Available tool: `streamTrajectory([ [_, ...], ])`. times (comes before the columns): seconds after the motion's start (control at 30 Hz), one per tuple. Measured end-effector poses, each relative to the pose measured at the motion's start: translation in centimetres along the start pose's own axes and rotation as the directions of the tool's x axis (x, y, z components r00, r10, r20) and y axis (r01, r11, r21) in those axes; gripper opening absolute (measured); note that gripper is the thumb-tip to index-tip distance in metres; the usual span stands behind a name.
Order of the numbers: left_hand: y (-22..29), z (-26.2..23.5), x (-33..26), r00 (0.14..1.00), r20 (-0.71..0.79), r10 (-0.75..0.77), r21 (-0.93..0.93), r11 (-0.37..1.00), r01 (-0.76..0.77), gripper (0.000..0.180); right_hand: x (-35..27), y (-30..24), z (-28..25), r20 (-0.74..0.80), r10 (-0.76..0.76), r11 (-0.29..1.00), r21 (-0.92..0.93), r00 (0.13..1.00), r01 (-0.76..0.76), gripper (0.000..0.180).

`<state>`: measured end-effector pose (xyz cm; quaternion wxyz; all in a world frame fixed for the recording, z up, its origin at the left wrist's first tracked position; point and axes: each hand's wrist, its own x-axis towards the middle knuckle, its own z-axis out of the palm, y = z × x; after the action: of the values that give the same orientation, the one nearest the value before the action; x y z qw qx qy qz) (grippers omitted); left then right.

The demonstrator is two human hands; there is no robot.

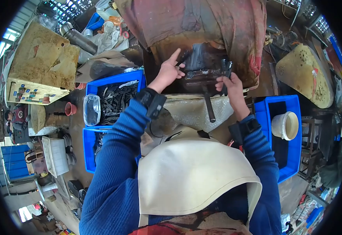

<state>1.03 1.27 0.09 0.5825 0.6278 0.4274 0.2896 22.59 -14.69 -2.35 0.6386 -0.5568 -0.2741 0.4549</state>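
My left hand (168, 74) is over the left side of a dark, wet-looking work recess, its index finger stretched forward and the others bent. A thin dark metal piece (184, 58) shows at its fingers; the grip is partly hidden. On the right, my right hand (233, 87) is closed around a dark, narrow metal tool (226, 69) held upright, its exact kind unclear. Between the hands lies a dark metal ledge (202, 73) with a greyish wet surface behind it. A dark bar handle (210, 107) sticks out from the ledge toward me.
A stained reddish cloth (225, 19) drapes over the recess. At left, a blue bin (143, 80) holds many dark metal strips and a clear plastic tub (92, 110). Another blue bin (294, 156) at right holds a white bucket (284, 126). A rusty box (42, 58) stands far left.
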Motion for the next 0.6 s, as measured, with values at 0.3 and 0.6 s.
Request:
streamTrajectory([
  [0.3,-9.0,0.6,6.7,0.961,0.207,0.185,0.343,0.906,-0.248,0.037,4.6,-1.9,-1.8,-0.148,-0.295,0.866,-0.459,0.944,0.199,0.011],
  [0.6,-7.6,1.0,5.3,0.914,0.373,0.159,0.191,0.951,-0.243,0.035,4.5,0.8,-3.6,-0.154,-0.390,0.619,-0.774,0.908,0.134,0.014],
])
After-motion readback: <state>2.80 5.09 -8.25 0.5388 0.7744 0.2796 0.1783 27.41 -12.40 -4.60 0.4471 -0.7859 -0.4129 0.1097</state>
